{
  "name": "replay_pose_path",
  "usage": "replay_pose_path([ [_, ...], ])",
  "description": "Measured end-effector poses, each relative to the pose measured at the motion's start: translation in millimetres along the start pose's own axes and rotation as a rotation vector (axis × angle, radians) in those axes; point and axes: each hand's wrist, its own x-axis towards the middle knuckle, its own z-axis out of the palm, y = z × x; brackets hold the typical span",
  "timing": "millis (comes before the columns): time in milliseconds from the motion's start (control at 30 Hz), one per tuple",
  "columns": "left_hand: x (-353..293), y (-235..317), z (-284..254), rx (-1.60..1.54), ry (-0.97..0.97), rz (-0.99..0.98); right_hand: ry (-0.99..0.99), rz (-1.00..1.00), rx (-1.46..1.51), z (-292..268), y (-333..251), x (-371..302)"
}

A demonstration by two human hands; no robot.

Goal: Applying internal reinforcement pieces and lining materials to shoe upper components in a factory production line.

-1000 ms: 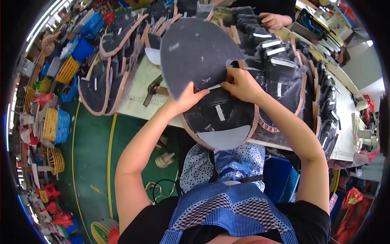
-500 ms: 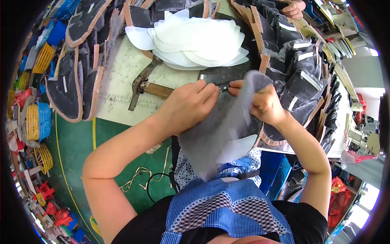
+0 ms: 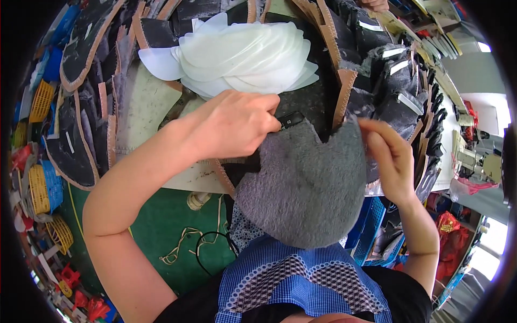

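Note:
A grey fleece piece [image 3: 307, 188] with a rounded lower edge and a notched upper edge hangs over the table's front edge, above my apron. At its upper left corner my left hand [image 3: 231, 124] is closed in a pinch, beside a small black label [image 3: 291, 120]. My right hand [image 3: 393, 159] has its thumb and forefinger at the upper right edge of the fleece, closed on it as far as shows. Beyond my hands, a fanned stack of translucent white curved sheets [image 3: 242, 56] lies on dark material.
Black shoe uppers with tan stitched edges are heaped at the left [image 3: 81, 134] and right [image 3: 377, 81]. Pale table [image 3: 145, 107] shows between them. Yellow baskets [image 3: 39, 188] stand at far left. Another person's hand [image 3: 375, 5] is at the top right.
The fleece piece was folded and blurred and now spreads flat toward me. My right hand has moved outward to its right edge. The hammer beside my left hand is now mostly hidden.

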Motion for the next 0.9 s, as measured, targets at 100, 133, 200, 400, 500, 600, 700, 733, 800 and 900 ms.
replay_pose_path([
  [100,16.3,-5.3,-9.8,-0.032,-0.04,-0.012,-0.219,0.595,0.659,-4.8,20.9,-66.2],
  [133,20.1,-6.7,-9.2,-0.05,-0.049,-0.013,-0.351,0.614,0.495,9.0,13.8,-72.1],
  [200,21.8,-11.0,-14.0,-0.096,-0.049,-0.038,-0.216,0.566,0.732,18.9,-12.2,-78.3],
  [400,23.8,-4.2,-15.3,-0.109,-0.12,-0.149,-0.014,0.481,0.361,60.9,38.1,-99.2],
  [500,22.8,4.8,-14.8,-0.056,-0.11,-0.121,0.016,0.49,0.379,66.6,48.6,-103.9],
  [600,18.3,9.0,-8.7,-0.001,-0.068,-0.088,0.033,0.467,0.344,71.1,49.9,-102.8],
  [700,21.0,20.0,0.2,0.092,0.003,-0.115,0.064,0.485,0.198,72.4,45.3,-96.6],
  [733,17.3,20.3,3.7,0.09,0.04,-0.16,0.051,0.461,0.054,72.4,40.3,-92.3],
  [800,14.8,17.3,8.7,0.1,0.077,-0.207,0.039,0.426,-0.084,69.2,34.4,-89.2],
  [900,10.8,12.5,11.2,0.068,0.018,-0.108,0.019,0.163,-0.513,56.5,39.0,-79.5],
])
